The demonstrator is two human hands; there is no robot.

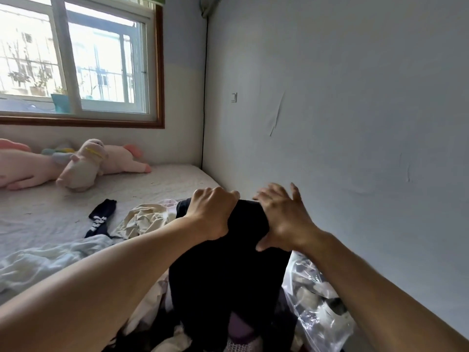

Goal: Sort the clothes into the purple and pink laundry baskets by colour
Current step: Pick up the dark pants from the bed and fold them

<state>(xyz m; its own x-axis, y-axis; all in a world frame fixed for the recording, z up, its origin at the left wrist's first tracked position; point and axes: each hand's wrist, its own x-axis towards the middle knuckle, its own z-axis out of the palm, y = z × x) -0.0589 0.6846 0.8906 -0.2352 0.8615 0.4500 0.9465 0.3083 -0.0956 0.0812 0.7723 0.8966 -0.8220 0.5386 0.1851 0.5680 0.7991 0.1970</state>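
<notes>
A black garment point(228, 270) hangs in the air over the bed's right edge, held up at its top. The left hand point(213, 214) grips the top hem in a clenched fist. The right hand point(281, 217) lies against the cloth just beside it with fingers spread and straight, thumb pressed to the fabric; its fingertips are blurred. The garment's lower end drops into a heap of mixed clothes point(157, 308) at the near edge, where pale and dark pieces overlap too much to count.

On the bed point(50, 219), left of the black garment, lie one crumpled beige garment point(144, 219), one dark sock point(101, 217) with white lettering, and one white garment point(43, 262) bunched near the left edge. A clear plastic bag point(312, 293) sits between the heap and the right wall.

At the far edge, under the window point(76, 59), three pink plush toys point(83, 163) rest together. The bed fills the corner; the wall point(355, 97) is pale, with one switch point(234, 97).
</notes>
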